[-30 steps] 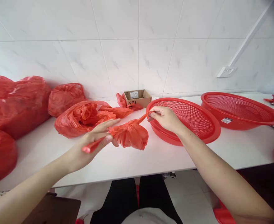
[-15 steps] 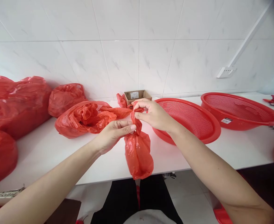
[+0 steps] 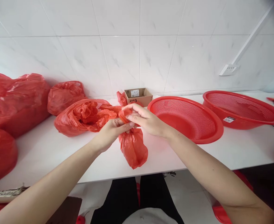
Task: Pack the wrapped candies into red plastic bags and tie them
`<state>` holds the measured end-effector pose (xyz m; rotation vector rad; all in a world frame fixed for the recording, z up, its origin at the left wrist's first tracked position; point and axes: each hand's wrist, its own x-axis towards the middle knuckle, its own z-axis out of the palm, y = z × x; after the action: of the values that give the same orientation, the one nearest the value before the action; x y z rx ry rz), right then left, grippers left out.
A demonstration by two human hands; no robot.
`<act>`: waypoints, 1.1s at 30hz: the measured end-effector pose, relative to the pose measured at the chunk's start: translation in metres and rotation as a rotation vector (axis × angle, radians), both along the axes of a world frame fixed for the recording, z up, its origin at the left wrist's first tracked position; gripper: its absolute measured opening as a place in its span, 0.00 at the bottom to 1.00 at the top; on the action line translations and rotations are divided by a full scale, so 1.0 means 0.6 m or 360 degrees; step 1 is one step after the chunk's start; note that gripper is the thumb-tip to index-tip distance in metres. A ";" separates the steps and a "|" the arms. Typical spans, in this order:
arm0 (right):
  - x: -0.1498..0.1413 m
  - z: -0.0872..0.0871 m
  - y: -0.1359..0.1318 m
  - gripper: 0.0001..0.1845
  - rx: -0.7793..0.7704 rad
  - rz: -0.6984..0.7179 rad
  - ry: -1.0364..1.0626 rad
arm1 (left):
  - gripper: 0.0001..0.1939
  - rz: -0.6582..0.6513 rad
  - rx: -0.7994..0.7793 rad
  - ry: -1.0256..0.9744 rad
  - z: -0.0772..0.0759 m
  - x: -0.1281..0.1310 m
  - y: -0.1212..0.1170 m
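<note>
A small filled red plastic bag (image 3: 134, 149) hangs just above the front of the white table, its neck gathered and twisted. My left hand (image 3: 113, 130) is closed on the neck, thumb on the near side. Above it, my right hand (image 3: 146, 119) pinches the looped upper part of the same bag. Both hands almost touch, so part of the twist is hidden between the fingers. What the bag contains cannot be made out. Behind my left hand lies a loose, open red plastic bag (image 3: 81, 119) with crumpled plastic in it.
Larger filled red bags (image 3: 29, 99) crowd the table's left end. An open cardboard box (image 3: 141, 99) stands near the tiled wall. Two red plastic colanders, one nearer (image 3: 185, 121) and one farther (image 3: 239, 112), sit at right. Part of another person shows at the right edge.
Both hands have shifted slightly left with the bag, and the bag hangs a little higher. The upright twisted neck is now bent into a loop between the fingers.
</note>
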<state>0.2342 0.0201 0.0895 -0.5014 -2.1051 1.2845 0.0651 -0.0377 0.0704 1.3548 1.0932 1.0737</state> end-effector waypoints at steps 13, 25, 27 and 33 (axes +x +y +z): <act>0.009 -0.021 -0.035 0.06 0.0342 -0.0550 0.0117 | 0.12 0.0034 0.0101 -0.0166 0.011 -0.006 0.000; 0.024 -0.065 -0.038 0.08 0.0494 -0.0574 0.0164 | 0.06 0.0168 0.0542 0.0835 0.028 -0.009 -0.021; 0.022 -0.063 -0.032 0.13 0.0473 -0.0481 0.0231 | 0.03 0.0099 0.0610 0.0877 0.028 -0.009 -0.023; -0.001 -0.085 -0.054 0.15 0.0331 -0.0468 0.0303 | 0.10 0.0308 0.0964 0.0916 0.013 0.004 -0.023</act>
<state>0.2335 -0.0125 0.0383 -0.5501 -1.8966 0.8990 0.0672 -0.0514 0.0783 2.1670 1.3929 1.2503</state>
